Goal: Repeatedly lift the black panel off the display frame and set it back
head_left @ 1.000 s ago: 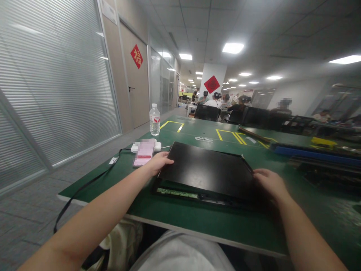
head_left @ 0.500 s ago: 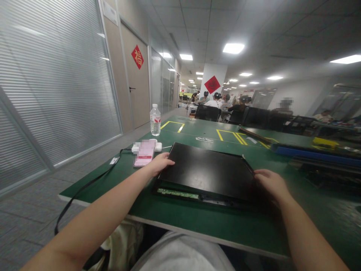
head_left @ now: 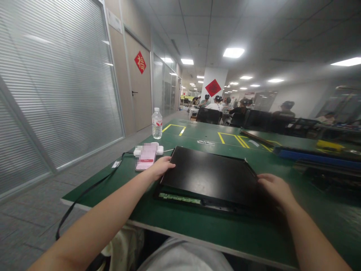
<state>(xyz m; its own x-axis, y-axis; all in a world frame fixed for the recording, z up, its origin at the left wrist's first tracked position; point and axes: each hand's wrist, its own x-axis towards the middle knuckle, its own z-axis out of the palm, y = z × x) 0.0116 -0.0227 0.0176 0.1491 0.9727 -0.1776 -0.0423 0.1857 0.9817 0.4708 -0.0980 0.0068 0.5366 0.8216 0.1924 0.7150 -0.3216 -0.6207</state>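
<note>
Panel (head_left: 211, 175): place unchanged;
Left hand (head_left: 161, 167): grips nine-o'clock edge;
Right hand (head_left: 275, 188): grips three-o'clock edge;
Table (head_left: 197, 224): green strip at six

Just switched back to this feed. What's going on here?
A person's bare left hand grips the left edge of a flat, glossy black rectangular panel, and the bare right hand touches its right edge. A narrow green circuit-board strip shows along the near side. Whether the panel is lying flat or slightly raised over the green tabletop, I can't tell. A clear plastic bottle stands beyond the left hand.
</note>
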